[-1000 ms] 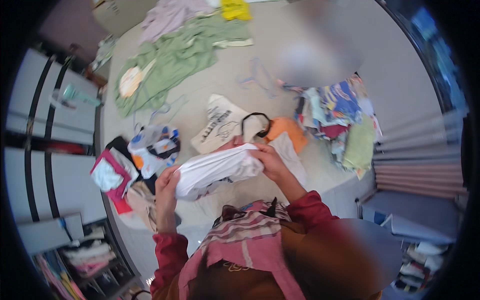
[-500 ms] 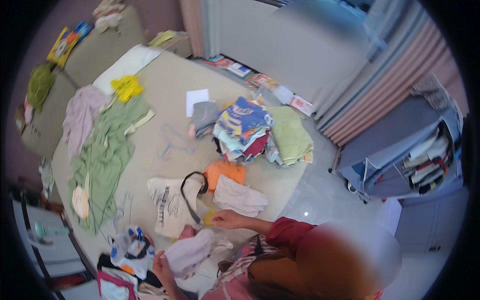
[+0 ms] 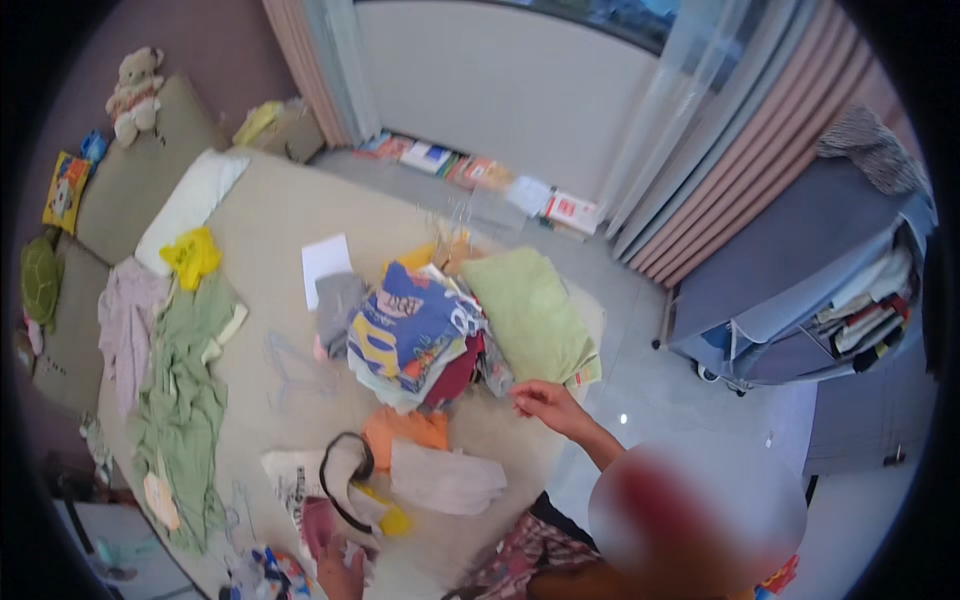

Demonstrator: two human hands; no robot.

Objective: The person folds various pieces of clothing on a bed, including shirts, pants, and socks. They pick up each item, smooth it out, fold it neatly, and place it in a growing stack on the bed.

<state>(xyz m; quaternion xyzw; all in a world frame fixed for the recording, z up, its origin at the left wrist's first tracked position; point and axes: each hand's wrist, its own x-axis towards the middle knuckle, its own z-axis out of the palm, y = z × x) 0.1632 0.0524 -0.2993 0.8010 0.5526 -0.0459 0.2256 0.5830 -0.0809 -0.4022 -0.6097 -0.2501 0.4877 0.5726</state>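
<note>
Low in the head view, my left hand (image 3: 340, 570) is closed at a dusty-pink and whitish cloth (image 3: 318, 522), its fingers partly hidden. The cloth overlaps a printed white cloth bag (image 3: 285, 478) with a dark strap (image 3: 328, 475). My right hand (image 3: 550, 405) hovers near the bed's right edge with loosely bent fingers and nothing visible in them. It is just right of a clothes pile topped by a blue printed shirt (image 3: 400, 310) and below a light green cushion (image 3: 530, 310). Between my hands lie a folded pale grey garment (image 3: 447, 478) and an orange cloth (image 3: 405, 428).
A green garment (image 3: 185, 400) and a lilac one (image 3: 130, 320) lie on the left of the bed (image 3: 270, 230), by a yellow bag (image 3: 190, 257). Wire hangers (image 3: 290, 375) rest mid-bed. A grey-blue fabric-covered rack (image 3: 750, 260) with clothes stands right. Books (image 3: 480, 172) line the wall.
The view has shifted. My right hand has moved up and right, from near the bag to beside the clothes pile. The pink cloth now lies over the bag's lower part, at my left hand.
</note>
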